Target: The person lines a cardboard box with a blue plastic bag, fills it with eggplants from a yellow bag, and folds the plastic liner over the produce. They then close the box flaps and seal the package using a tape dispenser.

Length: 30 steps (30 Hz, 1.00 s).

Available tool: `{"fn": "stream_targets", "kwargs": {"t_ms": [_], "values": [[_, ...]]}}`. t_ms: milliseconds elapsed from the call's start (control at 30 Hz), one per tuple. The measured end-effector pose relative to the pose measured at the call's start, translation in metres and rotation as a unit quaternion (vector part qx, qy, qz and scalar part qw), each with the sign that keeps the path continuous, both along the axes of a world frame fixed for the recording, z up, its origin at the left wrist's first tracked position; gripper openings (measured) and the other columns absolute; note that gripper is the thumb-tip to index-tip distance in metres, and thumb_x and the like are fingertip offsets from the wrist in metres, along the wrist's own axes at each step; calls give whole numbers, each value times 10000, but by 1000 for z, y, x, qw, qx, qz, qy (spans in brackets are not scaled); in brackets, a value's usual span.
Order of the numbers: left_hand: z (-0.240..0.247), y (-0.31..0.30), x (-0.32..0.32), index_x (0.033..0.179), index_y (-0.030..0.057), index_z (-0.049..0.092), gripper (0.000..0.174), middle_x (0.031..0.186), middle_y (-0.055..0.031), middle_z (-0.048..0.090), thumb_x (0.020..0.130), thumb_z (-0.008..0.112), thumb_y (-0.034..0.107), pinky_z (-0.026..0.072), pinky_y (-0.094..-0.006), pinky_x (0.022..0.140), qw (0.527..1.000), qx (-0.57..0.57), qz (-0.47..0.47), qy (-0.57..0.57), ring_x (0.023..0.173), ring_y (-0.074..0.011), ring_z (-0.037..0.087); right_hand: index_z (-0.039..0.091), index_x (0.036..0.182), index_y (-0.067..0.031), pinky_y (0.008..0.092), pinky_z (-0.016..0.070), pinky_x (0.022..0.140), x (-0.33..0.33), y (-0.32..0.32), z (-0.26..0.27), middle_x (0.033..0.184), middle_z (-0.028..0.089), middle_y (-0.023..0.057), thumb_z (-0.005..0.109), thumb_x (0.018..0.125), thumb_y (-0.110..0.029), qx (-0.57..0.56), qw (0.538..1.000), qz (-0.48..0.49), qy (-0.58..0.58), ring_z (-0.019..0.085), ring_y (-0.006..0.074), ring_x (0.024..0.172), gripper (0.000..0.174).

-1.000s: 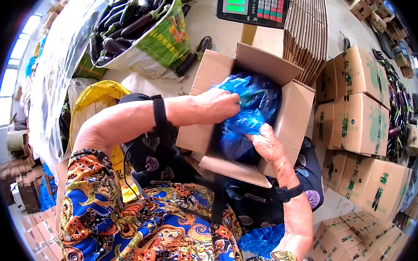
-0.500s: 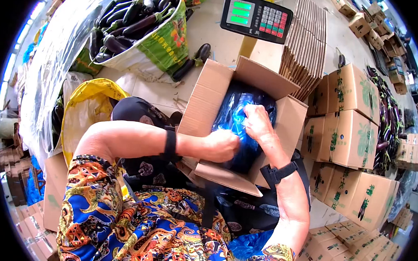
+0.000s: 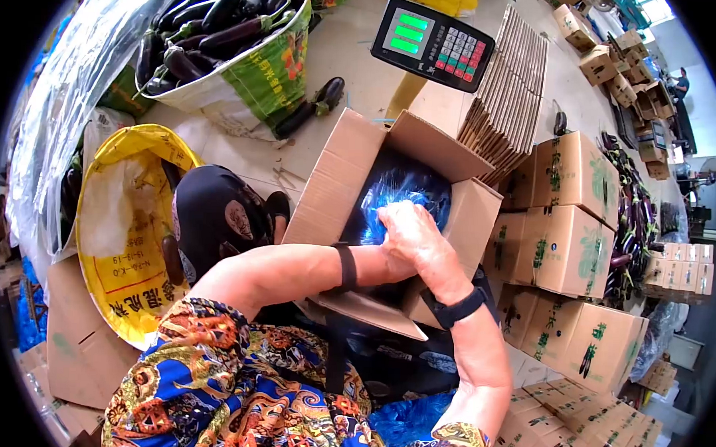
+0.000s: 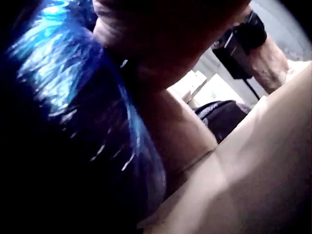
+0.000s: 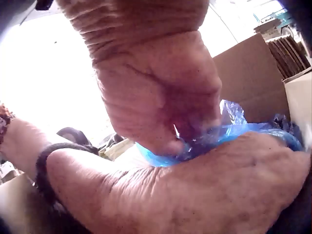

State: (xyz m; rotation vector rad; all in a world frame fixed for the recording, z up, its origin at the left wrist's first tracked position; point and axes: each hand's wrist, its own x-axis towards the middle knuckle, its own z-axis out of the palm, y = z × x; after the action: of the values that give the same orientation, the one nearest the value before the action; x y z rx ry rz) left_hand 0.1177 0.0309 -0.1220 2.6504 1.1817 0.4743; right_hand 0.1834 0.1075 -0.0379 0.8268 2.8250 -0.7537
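Observation:
Crossed over the open cardboard box (image 3: 324, 178), both hands are at the gathered top of a blue plastic bag (image 3: 390, 191) inside it. The right hand (image 3: 419, 240) lies over the left hand (image 3: 378, 266) and pinches the plastic with curled fingers. In the right wrist view the left hand (image 5: 229, 185) is below, against the blue plastic (image 5: 214, 139), and the right hand (image 5: 161, 83) comes down from above. The left fingers are mostly hidden, but the hand grips the bag's top. Shiny blue plastic (image 4: 58, 63) fills the left of the left wrist view.
A scale display (image 3: 434, 45) and flattened cartons (image 3: 512, 82) stand beyond the box. Closed cartons (image 3: 569, 249) are stacked at the right. A sack of eggplants (image 3: 256, 79) and a yellow sack (image 3: 124, 269) are on the left.
The hands have come together and crossed, the right now over the left. The raised loose plastic is gathered lower in the box. The head view has shifted, with the box further left.

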Motion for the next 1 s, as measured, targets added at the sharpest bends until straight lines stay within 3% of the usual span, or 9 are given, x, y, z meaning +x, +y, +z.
{"fn": "stream_targets", "kwargs": {"t_ms": [67, 167, 267, 367, 467, 500, 700, 933, 1000], "values": [[-5, -13, -18, 1029, 83, 664, 223, 1014, -77, 681, 920, 501, 190, 500, -320, 847, 849, 463, -57, 250, 925, -194, 640, 638, 854, -19, 471, 543, 724, 16, -13, -6, 873, 630, 215, 605, 744, -38, 6, 999, 15, 35, 643, 420, 849, 117], [-36, -46, -13, 889, 35, 726, 216, 871, -99, 721, 865, 554, 164, 549, -379, 705, 979, 58, -196, 10, 798, -258, 699, 618, 824, -22, 441, 557, 746, 38, -37, -30, 925, 601, 177, 603, 791, -41, 42, 996, 23, 78, 641, 361, 891, 41], [100, -21, -36, 828, 11, 736, 199, 951, -173, 718, 852, 580, 131, 551, -432, 800, 908, -348, -205, 107, 927, -312, 688, 636, 1055, -39, 425, 512, 933, 54, -52, -66, 1172, 587, 154, 575, 831, -113, 99, 992, 71, -42, 572, 327, 1135, 244], [107, -2, -48, 900, 10, 702, 179, 942, -193, 698, 746, 642, 76, 554, -450, 764, 958, -255, -121, 54, 911, -342, 677, 514, 1353, -59, 433, 327, 1142, 67, -74, -111, 1441, 441, 153, 509, 892, -230, 169, 979, 66, -90, 410, 319, 1345, 492], [75, 19, -73, 843, 74, 687, 145, 880, -70, 659, 704, 671, 113, 490, -409, 783, 999, -51, -14, -11, 1005, -255, 594, 692, 1043, -34, 423, 418, 904, 51, -59, -71, 1172, 608, 90, 558, 838, -172, 105, 993, 41, -16, 498, 276, 1170, 281], [44, 23, -80, 768, 122, 669, 78, 822, 5, 602, 695, 679, 146, 421, -368, 776, 997, -63, -28, 21, 998, -200, 536, 716, 880, -51, 405, 401, 782, 51, -65, -70, 1053, 627, 85, 585, 783, -139, 234, 970, 65, -27, 512, 261, 1059, 187], [27, 46, -72, 735, 168, 723, 98, 834, 66, 652, 719, 685, 257, 412, -371, 802, 984, -44, -83, 152, 950, -183, 550, 690, 845, -50, 398, 435, 792, 44, -80, -22, 997, 597, 93, 618, 730, -84, 152, 988, -42, -7, 532, 276, 994, 140], [59, 67, -60, 888, 66, 701, 180, 986, -71, 655, 723, 676, 136, 448, -431, 855, 977, -179, -55, 104, 1049, -284, 566, 700, 812, -63, 372, 437, 790, 40, -79, -50, 1034, 599, 96, 611, 762, -160, 188, 978, 81, -44, 533, 257, 995, 141], [97, 87, -65, 1062, 21, 614, 338, 1123, -145, 591, 731, 653, 77, 433, -469, 922, 994, 87, 25, -55, 1163, -331, 525, 699, 819, -63, 346, 425, 813, 42, -79, -44, 1072, 604, 107, 590, 770, -160, 246, 966, 77, 7, 535, 236, 1012, 154]]}}
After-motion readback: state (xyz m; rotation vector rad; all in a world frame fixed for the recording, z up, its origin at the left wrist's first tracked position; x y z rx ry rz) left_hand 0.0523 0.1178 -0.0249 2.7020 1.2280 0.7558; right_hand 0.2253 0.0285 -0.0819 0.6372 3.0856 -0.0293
